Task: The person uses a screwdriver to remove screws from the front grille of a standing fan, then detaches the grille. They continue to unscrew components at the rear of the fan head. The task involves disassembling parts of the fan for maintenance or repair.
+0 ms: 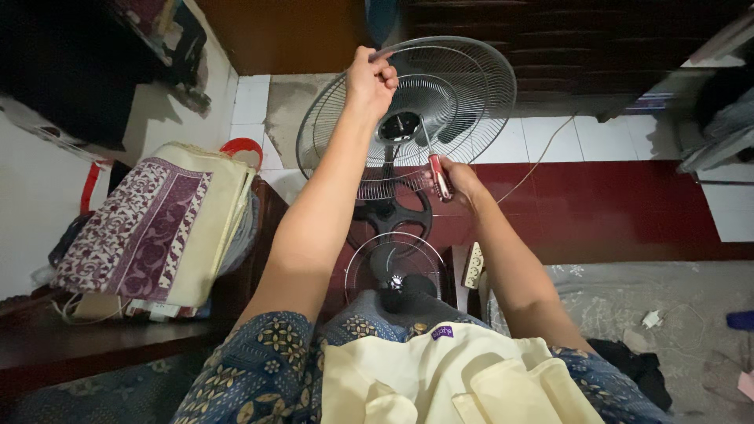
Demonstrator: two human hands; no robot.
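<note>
Left hand [371, 78] closed on the top rim of the wire fan grille [463, 94], holding it upright above the floor, right hand [459, 179] wrapped around a red-handled screwdriver [437, 174] with its tip at the grille's hub, folded mat [157, 228] left, power strip [473, 267] beside the knee

Shiny metal wire fan guard [463, 86], glossy red floor tiles [620, 212], patterned woven cloth [149, 228].

Head camera looks steeply down (close) past both forearms.
</note>
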